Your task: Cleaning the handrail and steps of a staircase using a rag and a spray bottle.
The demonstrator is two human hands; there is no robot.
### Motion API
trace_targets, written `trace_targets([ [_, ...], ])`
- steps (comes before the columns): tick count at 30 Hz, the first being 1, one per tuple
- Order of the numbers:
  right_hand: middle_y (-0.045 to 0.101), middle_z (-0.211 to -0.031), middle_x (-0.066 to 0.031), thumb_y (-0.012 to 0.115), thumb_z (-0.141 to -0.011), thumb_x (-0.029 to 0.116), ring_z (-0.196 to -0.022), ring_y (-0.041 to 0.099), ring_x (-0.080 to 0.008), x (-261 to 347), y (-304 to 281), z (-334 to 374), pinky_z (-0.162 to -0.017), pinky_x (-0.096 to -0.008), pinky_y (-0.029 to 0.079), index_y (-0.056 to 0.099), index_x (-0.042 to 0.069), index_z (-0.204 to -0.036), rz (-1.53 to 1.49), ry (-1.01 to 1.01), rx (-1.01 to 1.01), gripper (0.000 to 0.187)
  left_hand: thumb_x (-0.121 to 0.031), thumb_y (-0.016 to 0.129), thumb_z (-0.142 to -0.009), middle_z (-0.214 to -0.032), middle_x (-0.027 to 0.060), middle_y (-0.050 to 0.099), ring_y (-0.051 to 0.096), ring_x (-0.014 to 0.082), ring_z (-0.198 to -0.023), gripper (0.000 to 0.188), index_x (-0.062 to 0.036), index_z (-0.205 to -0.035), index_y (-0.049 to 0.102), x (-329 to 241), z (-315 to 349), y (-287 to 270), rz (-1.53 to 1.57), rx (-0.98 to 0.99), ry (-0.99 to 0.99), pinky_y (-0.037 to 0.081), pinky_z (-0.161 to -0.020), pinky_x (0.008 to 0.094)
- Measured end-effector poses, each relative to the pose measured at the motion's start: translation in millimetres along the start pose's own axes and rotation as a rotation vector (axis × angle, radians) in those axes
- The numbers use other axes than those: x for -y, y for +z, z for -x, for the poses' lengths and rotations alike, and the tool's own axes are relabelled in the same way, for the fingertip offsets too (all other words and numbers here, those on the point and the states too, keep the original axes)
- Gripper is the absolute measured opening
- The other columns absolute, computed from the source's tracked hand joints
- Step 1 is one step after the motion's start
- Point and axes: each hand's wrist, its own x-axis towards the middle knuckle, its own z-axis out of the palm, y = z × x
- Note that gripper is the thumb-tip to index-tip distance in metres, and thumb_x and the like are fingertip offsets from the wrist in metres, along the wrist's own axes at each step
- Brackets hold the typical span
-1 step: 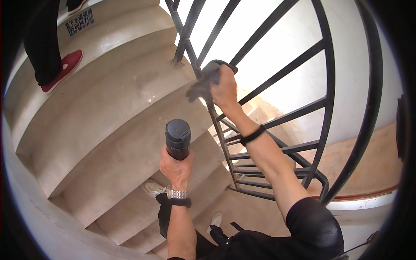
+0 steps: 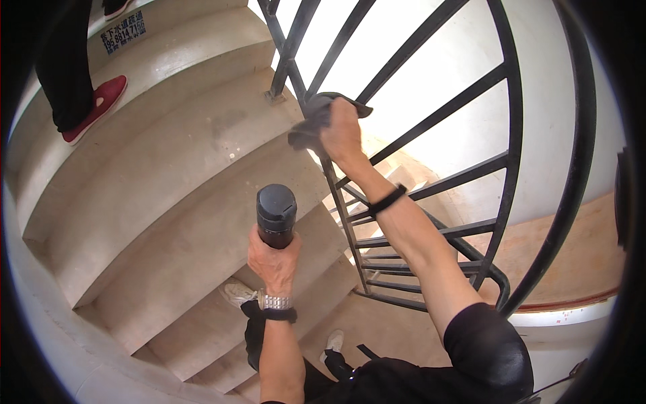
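In my left hand point(image 2: 274, 259) stands a black cylindrical bottle point(image 2: 276, 210) with a dark grey lid, its top facing up towards me. My fingers wrap its lower part, so the base is hidden. Further up and to the right, my right hand point(image 2: 342, 135) is closed on a dark grey cloth point(image 2: 311, 128). The cloth lies against the lower bar of the black metal railing point(image 2: 326, 165), with a flap of it sticking out to the right. Motion blurs this hand a little, and its fingertips are hidden by the cloth.
Curved stone steps point(image 2: 195, 155) climb to the far left, where another person's red shoe point(image 2: 101, 108) rests on a tread. The railing's thick handrail point(image 2: 582, 135) curves down the right side. My white shoes point(image 2: 239, 293) are on lower steps. A pale wall point(image 2: 33, 289) borders the left.
My right hand has shifted slightly to the left along with the cloth. The left hand and the bottle have hardly moved.
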Motion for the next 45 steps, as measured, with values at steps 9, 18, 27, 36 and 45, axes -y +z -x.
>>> trace_targets([
  [9,0.067,-0.088,-0.0122,0.063,-0.087,0.018,-0.075,0.072,-0.0259,-29,72,17,-0.108,-0.0609,0.031,0.068,-0.001,-0.099,0.748,-0.177,0.724,0.023,-0.02,0.082,-0.063,-0.092,0.0187,0.069,0.067,0.0405,-0.084,0.057,-0.0036,-0.113,0.059,4,-5,-3,-0.044,0.008,-0.009,0.052,-0.075,0.0477],
  [18,0.067,-0.085,-0.0104,0.065,-0.086,0.018,-0.084,0.068,-0.026,-50,80,40,-0.105,-0.0462,0.037,0.06,0.005,-0.098,0.673,-0.295,0.562,0.018,-0.021,0.084,-0.062,-0.096,0.019,0.069,0.067,0.04,-0.087,0.063,-0.0036,-0.116,0.059,5,11,2,-0.045,0.047,-0.009,0.052,-0.078,0.0475],
  [27,0.068,-0.085,-0.0184,0.062,-0.081,0.008,-0.083,0.069,-0.0343,-46,83,205,-0.087,-0.05,0.05,0.056,0.002,-0.096,0.377,-0.242,0.742,0.018,-0.023,0.085,-0.061,-0.096,0.0188,0.07,0.068,0.0399,-0.087,0.064,-0.0038,-0.116,0.059,12,20,-4,-0.073,0.05,-0.017,0.052,-0.078,0.0475],
  [36,0.064,-0.095,-0.0309,0.057,-0.086,0.006,-0.095,0.062,-0.051,-20,44,150,-0.083,-0.0548,0.047,0.044,0.0,-0.112,-0.315,0.698,0.081,0.029,-0.021,0.083,-0.063,-0.096,0.0181,0.069,0.068,0.039,-0.086,0.062,-0.0027,-0.117,0.058,8,18,-19,-0.038,0.048,-0.051,0.051,-0.079,0.0463],
  [45,0.06,-0.097,-0.0189,0.06,-0.078,-0.007,-0.099,0.056,-0.0431,-48,109,120,-0.092,-0.0489,0.044,0.052,0.001,-0.108,0.112,0.409,-0.111,0.032,-0.019,0.082,-0.063,-0.097,0.0168,0.07,0.068,0.0369,-0.086,0.059,-0.0026,-0.115,0.059,10,22,-18,-0.014,0.048,-0.086,0.052,-0.08,0.0432],
])
